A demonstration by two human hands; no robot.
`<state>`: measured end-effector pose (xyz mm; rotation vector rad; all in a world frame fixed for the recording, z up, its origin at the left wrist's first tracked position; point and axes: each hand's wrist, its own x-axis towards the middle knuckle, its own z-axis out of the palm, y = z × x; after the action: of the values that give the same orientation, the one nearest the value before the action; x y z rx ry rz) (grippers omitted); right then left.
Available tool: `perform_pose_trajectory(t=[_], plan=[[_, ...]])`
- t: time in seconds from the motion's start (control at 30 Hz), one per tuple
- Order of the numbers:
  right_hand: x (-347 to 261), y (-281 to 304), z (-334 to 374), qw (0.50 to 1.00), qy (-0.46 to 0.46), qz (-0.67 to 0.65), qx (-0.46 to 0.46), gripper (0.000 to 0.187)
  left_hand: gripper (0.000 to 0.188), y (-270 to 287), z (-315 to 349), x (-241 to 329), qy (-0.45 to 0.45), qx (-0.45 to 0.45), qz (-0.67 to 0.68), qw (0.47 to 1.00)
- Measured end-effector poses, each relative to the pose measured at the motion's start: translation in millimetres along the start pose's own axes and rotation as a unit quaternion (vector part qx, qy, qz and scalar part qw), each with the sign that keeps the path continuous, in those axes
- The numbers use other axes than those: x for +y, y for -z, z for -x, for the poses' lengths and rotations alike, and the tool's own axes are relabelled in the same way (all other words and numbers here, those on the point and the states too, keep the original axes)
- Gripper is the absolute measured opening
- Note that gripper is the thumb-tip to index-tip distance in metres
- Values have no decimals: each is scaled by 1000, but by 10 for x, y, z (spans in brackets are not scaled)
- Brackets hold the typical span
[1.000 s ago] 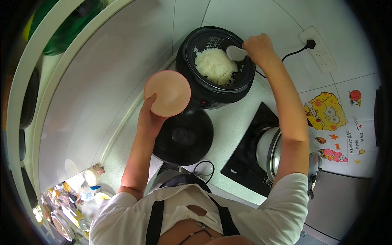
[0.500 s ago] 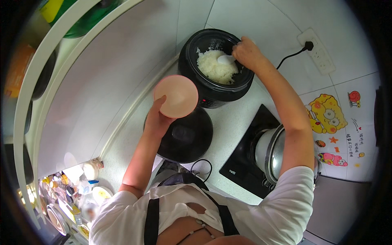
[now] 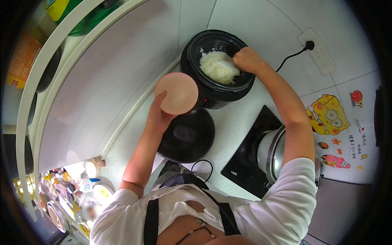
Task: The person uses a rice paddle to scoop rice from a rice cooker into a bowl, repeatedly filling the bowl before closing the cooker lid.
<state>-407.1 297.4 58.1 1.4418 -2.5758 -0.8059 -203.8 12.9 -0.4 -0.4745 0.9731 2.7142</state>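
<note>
My left hand (image 3: pixel 160 113) grips a pale pink bowl (image 3: pixel 179 94) by its near-left side, thumb over the rim. Nothing lies inside the bowl. It is held beside a black rice cooker (image 3: pixel 218 97), whose top is uncovered. White rice (image 3: pixel 216 69) is heaped in the cooker's dark inner pot. My right hand (image 3: pixel 246 60) is closed at the pot's right rim around the handle of a white rice paddle (image 3: pixel 225 64). The paddle's blade is pushed partly into the rice. Below the bowl, a round black lid (image 3: pixel 196 139) with a raised middle rests on the counter.
A pot with a metal lid (image 3: pixel 274 151) stands on a black cooktop (image 3: pixel 241 173) at the right, under my forearm. A black plug and cord (image 3: pixel 309 45) run from the wall socket. Shelves (image 3: pixel 30 94) line the left; jars and bowls (image 3: pixel 77 192) crowd the lower left.
My right hand has lowered toward the pot, and the paddle blade has gone deeper into the rice. The bowl in my left hand has hardly moved.
</note>
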Motion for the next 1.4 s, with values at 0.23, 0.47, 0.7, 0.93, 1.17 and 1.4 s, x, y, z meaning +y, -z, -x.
perform_pose_trajectory(t=[0.23, 0.47, 0.7, 0.93, 1.17, 1.4], plan=[[-95, 114, -104, 996, -39, -23, -71, 16, 57, -43, 15, 31, -8, 10, 9, 1000], [-188, -1, -4, 959, -138, -231, -93, 28, 57, -30, 5, 32, 4, 25, 6, 1000], [-264, -40, -243, 901, -197, -377, -82, 26, 60, -36, 29, 105, 8, 4, -1, 1000], [-310, -46, -83, 817, -297, -490, -60, 30, 60, -67, 5, 239, 9, -21, 9, 1000], [-185, 50, 140, 818, -339, -465, -10, 33, 59, -295, 4, 348, -7, -22, 17, 1000], [-98, 272, 340, 763, -403, -505, -29, 31, 54, -331, -49, 392, -1, 14, 28, 1000]])
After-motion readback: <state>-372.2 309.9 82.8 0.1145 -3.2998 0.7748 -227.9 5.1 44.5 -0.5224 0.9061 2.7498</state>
